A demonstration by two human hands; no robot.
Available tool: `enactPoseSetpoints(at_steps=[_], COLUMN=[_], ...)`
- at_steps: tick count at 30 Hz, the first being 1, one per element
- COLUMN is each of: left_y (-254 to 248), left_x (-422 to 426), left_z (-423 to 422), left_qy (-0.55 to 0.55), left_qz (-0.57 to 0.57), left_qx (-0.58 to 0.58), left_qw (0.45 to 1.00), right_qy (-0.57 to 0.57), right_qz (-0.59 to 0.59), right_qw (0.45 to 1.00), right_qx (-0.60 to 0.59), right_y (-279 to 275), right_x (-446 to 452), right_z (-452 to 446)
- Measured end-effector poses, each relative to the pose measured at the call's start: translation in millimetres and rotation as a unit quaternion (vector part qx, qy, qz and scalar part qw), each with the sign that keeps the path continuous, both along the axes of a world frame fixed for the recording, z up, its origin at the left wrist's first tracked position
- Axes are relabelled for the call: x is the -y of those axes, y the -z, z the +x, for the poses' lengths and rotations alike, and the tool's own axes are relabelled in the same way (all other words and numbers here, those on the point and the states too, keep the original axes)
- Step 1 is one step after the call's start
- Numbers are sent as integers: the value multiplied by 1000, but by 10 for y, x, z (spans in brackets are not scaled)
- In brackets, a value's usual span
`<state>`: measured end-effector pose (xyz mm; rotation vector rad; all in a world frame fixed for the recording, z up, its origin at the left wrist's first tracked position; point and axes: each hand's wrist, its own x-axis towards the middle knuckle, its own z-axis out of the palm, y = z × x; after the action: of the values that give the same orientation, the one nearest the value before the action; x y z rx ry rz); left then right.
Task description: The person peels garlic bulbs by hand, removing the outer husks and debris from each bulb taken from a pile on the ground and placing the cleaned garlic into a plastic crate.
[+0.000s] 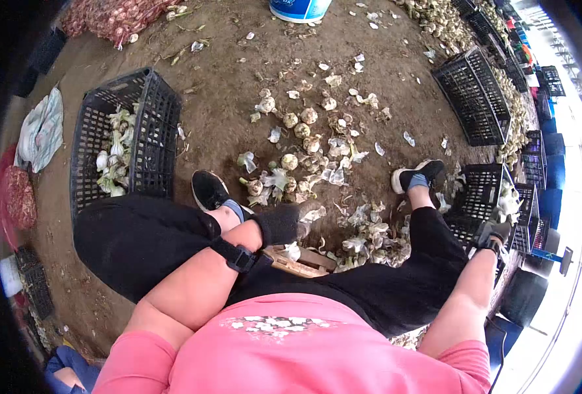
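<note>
My left hand (280, 225), in a dark glove, is in front of my lap with its fingers curled in. A pale, papery scrap (312, 214) shows at its fingertips; what lies inside the grip is hidden. Just below it are a whitish garlic bulb (292, 251) and a small wooden stool or board (301, 263) between my legs. Out to the right, my gloved right hand (492, 232) is at a black plastic crate (478, 190). Pale garlic (508, 202) sits beside its fingers, which are too small and blurred to show whether they grip it.
A black crate (156, 128) with garlic (116, 154) stands by my left knee. Loose bulbs (302, 130) and peelings (370, 236) litter the dirt floor. Another crate (473, 98) leans against a garlic heap (442, 26). A blue-and-white bucket (300, 9) and red net sacks (110, 20) are ahead.
</note>
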<state>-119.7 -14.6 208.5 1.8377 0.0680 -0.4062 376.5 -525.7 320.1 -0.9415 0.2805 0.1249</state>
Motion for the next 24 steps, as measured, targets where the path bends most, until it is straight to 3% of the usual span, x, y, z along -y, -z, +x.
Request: enactPoseSetpoints(at_steps=[1,2,3,4,5,6,7,8,9,10,11,12,13,15,16,17,19,21,22,23,24], left_y=[-70,-102,-142,-234,-239,-222,-208,-211,-261,-156,-39,-5,116,-130,-82,-32,53,155,38,-79,-174], left_x=[-17,-30,-36,-51,-75,-100,-130,-156,-172,-192,-206,-162,-92,-209,-198,-189,-160,-174,-258,-318,-321], left_z=[21,54,84,90,111,117,113,93,78,51,16,-26,-67,3,-9,-22,-32,-12,57,107,169], left_qy=[-4,-30,-56,-68,-72,-103,-132,-149,-185,-172,-160,-227,-274,-274,-297,-303,-373,-408,-462,-514,-567], left_qz=[0,-44,-89,4,3,-50,-102,-70,-101,-74,-47,-133,-259,-135,-84,-85,-210,-162,-170,-177,-291], left_qx=[-2,-19,-34,121,120,25,-71,-79,-78,-74,-70,-68,-68,-78,6,2,-41,-32,-10,11,24], left_qw=[1000,998,994,990,990,993,983,983,974,979,984,962,924,949,951,949,903,898,870,839,770], right_qy=[173,172,95,13,-70,-153,-182,-205,-220,-235,-323,-309,-283,-252,-365,-384,-399,-381,-451,-489,-523], right_qz=[-116,-118,-217,-309,-390,-458,-388,-310,-606,-615,-556,-573,-608,-715,-665,-635,-664,-558,-465,-381,-331], right_qw=[976,976,970,937,877,793,865,917,663,643,710,705,666,575,620,656,596,671,733,743,743], right_qx=[-55,-57,54,165,272,372,262,145,380,391,288,283,326,308,199,142,213,305,209,252,254], right_y=[-610,-409,-87,267,591,807,923,1043,1348,1454,1510,1618,2010,2456,2277,2137,2080,2045,1940,1793,1617], right_x=[-1181,-1436,-1571,-1700,-1884,-2168,-2814,-3525,-3869,-4320,-4703,-4980,-5201,-5510,-5545,-5596,-5576,-5436,-5353,-5196,-5070], right_z=[-919,-935,-857,-738,-618,-575,-882,-1307,-1451,-1652,-1768,-1875,-1722,-1673,-1703,-1750,-1730,-1871,-2011,-2214,-2429])
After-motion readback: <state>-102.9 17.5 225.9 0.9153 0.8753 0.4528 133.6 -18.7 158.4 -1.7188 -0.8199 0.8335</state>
